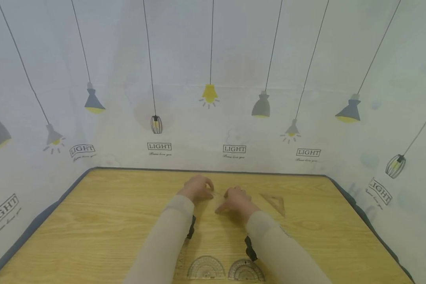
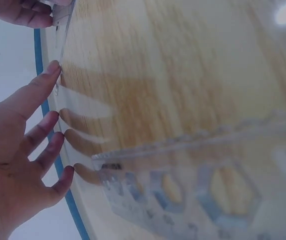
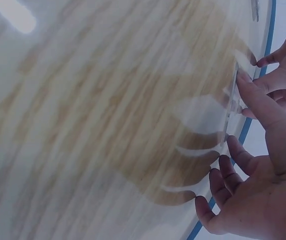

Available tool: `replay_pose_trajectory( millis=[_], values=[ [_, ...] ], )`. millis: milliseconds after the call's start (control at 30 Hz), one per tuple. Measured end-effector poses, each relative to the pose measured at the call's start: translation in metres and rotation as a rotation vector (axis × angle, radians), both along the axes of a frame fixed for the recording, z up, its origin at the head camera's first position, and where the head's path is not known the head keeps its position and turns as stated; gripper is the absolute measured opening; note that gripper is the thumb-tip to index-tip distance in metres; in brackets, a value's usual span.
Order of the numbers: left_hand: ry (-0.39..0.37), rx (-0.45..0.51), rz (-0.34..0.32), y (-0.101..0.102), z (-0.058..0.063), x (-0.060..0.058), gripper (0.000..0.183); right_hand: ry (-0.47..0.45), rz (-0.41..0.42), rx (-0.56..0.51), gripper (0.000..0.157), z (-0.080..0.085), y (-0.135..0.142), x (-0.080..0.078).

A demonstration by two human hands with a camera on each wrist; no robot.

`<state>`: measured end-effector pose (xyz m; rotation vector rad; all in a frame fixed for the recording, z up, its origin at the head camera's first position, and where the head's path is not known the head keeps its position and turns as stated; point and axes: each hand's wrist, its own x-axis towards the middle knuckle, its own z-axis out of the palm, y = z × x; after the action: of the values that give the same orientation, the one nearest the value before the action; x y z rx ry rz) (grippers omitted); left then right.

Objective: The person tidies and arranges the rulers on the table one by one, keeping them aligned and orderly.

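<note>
Pale wall covering [image 1: 184, 59] with hanging lamps and "LIGHT" printed on it; wood-grain table [image 1: 74, 236] with dark blue edging. Landmark: the set square [image 1: 281, 206], flat on the table. Two clear protractors, one [image 1: 206, 266] and another [image 1: 246, 268], sit side by side, left of the set square and much nearer the person. A clear ruler [image 2: 190, 192] with hexagon cutouts, also left of the set square and nearer, partly hidden by the left arm in the head view. The right sleeve [image 1: 287, 252] crosses close to the second protractor; black wrist bands on both arms.

Both arms reach forward, hands angled in toward each other low over the table, left of the set square. Right hand [image 1: 237, 200] just beside it, left hand [image 1: 197, 188] farther off.

Clear plastic piece [image 3: 228, 117] is between the hands, left of the set square; seen nearly edge-on, full outline can't be told. Left thumb and forefinger bend round to pinch it, rest fanned loosely. Right thumb and forefinger, set wide, grip its edge; other fingers spread, slightly bent, tips by the tabletop.
</note>
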<state>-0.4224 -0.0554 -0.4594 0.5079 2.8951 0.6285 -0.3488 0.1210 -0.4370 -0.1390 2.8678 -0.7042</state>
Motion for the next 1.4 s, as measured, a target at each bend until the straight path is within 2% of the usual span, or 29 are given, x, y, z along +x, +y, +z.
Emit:
replay_pose_trajectory(
  millis=[133, 300, 367, 533, 633, 800, 967, 1200, 1400],
  values=[
    [-0.026, -0.003, -0.02, 0.002, 0.005, 0.003, 0.024, -0.024, 0.001, 0.012, 0.067, 0.004, 0.0, 0.0],
    [-0.049, -0.002, -0.038, 0.001, 0.011, 0.007, 0.025, -0.039, 0.033, 0.03, 0.044, 0.011, -0.001, 0.001],
    [-0.05, -0.005, -0.046, 0.001, 0.012, 0.007, 0.026, -0.036, 0.049, 0.025, 0.039, 0.01, -0.001, 0.0],
    [-0.049, -0.02, -0.07, -0.002, 0.015, 0.011, 0.028, -0.028, 0.05, 0.021, 0.058, 0.007, -0.002, -0.003],
    [-0.057, -0.024, -0.062, -0.004, 0.017, 0.015, 0.026, -0.017, 0.047, 0.017, 0.065, 0.004, 0.001, -0.004],
    [-0.059, -0.034, -0.013, -0.005, 0.022, 0.019, 0.026, -0.012, 0.068, -0.031, 0.059, 0.002, 0.009, -0.006],
    [-0.073, -0.056, 0.027, -0.004, 0.023, 0.02, 0.027, -0.015, 0.13, -0.057, 0.055, 0.005, 0.014, -0.008],
    [-0.063, 0.007, 0.038, -0.014, 0.02, 0.027, 0.019, 0.007, 0.175, -0.05, 0.069, 0.007, 0.01, -0.007],
    [-0.067, 0.062, 0.02, -0.024, 0.02, 0.033, 0.007, 0.027, 0.18, -0.037, 0.063, 0.003, 0.005, -0.011]
  ],
)
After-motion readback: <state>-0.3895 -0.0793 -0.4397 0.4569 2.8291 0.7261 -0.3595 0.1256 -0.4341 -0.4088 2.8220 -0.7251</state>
